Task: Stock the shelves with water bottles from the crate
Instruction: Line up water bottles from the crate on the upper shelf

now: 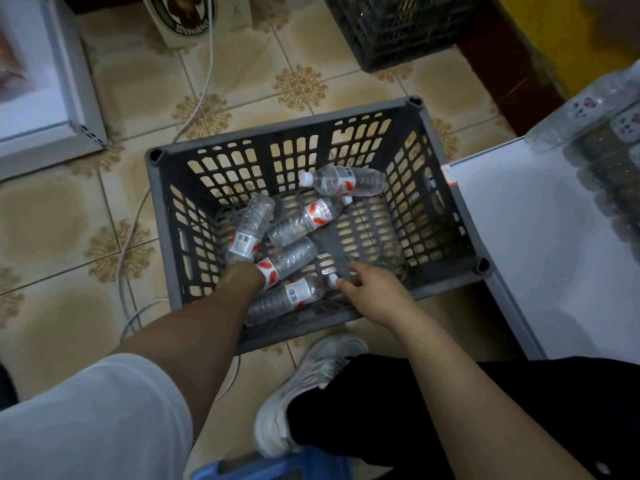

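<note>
- Down inside the grey crate, seen from the head camera, five water bottles lie loose on the slatted floor: one near the far wall, one slanted in the middle, one tipped up at the left, and two by the near wall.
- The left hand is mostly hidden behind the tipped-up bottle and seems to be wrapped round its neck end; I cannot tell the finger positions.
- The right hand has its fingers loosely spread, thumb and forefinger at the white cap of the nearest bottle, not clearly pinching it.
- These look like small full bottles: light enough for one hand, thin ribbed walls that would give under a squeeze, smooth and apt to roll. The labelled waist or the neck is the firmest hold.
- Patterned floor tiles lie underneath, with a white cable trailing beside the crate.
- A white shelf surface stands just right of the crate, with wrapped bottles stacked at its far end; a second dark crate sits beyond.
</note>
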`<state>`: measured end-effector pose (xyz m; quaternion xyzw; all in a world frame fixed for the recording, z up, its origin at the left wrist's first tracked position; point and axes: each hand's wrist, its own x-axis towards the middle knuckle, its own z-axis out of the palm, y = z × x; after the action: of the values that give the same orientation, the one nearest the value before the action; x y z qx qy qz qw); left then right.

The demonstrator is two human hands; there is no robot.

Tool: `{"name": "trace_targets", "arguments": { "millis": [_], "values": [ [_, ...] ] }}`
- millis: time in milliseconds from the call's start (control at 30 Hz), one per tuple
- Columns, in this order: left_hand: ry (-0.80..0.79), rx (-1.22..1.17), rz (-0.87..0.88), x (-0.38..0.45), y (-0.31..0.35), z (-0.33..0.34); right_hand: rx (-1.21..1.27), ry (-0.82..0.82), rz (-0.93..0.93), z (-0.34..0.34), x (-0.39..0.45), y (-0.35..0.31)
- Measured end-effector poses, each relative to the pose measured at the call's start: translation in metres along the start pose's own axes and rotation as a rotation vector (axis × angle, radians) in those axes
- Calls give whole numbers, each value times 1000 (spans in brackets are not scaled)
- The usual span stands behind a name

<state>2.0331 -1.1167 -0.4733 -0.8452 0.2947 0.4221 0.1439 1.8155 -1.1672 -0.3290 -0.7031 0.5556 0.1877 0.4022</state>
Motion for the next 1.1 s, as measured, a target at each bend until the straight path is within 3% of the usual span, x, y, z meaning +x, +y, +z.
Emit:
{"name": "trace_targets", "arguments": {
  "millis": [100, 300, 500, 633, 733, 867, 1000, 1100],
  "values": [
    [-35, 46, 38, 4, -2, 5, 13, 2, 9, 2, 2, 0],
    [208, 262, 96, -10, -9, 10, 20, 21, -3, 2, 0, 2],
    [347, 171, 211, -2, -33, 21, 67, 28, -10, -2, -1, 3],
    [508, 101, 302, -3, -10, 9, 76, 28, -21, -3, 1, 2],
    [430, 257, 439, 0, 16, 13, 82, 55, -28, -2, 0, 5],
    [223, 213, 363, 16, 24, 26, 113, 44, -30, -4, -3, 7],
    [340, 238, 374, 16, 21, 22, 135, 18, -43, -7, -3, 10],
    [322, 181, 412, 13, 9, 12, 152, 0, -36, -12, -3, 10]
  ]
}}
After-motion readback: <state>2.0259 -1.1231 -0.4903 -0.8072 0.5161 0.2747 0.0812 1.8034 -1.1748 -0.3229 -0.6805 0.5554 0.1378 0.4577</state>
